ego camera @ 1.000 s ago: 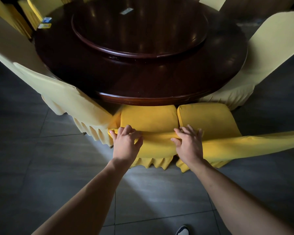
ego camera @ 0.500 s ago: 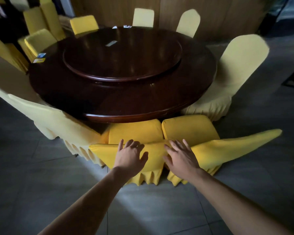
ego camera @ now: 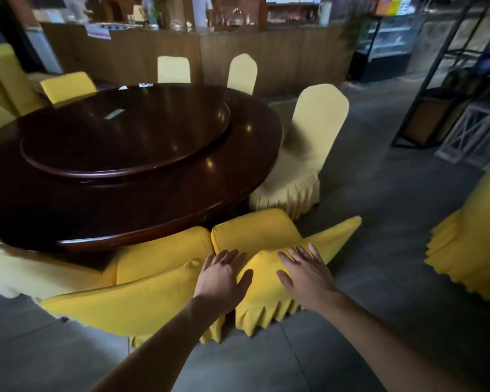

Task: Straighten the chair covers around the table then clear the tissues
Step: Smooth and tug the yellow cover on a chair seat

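Grey floor (ego camera: 379, 222) lies right of both hands (ego camera: 266, 275) on yellow cover (ego camera: 269, 287).

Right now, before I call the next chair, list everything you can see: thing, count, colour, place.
round table: one, dark brown wood, centre left.
turntable: one, dark brown, on the table.
bright yellow chair covers: two side by side at the table's near edge, under the hands; one at the far left.
pale yellow chair covers: one at the table's right, two at its far side.
paper slip: one, pale, on the turntable; blurred.
counter: wooden, background.
left hand: fingers straight, on the right chair's back.
right hand: flat on the same back.
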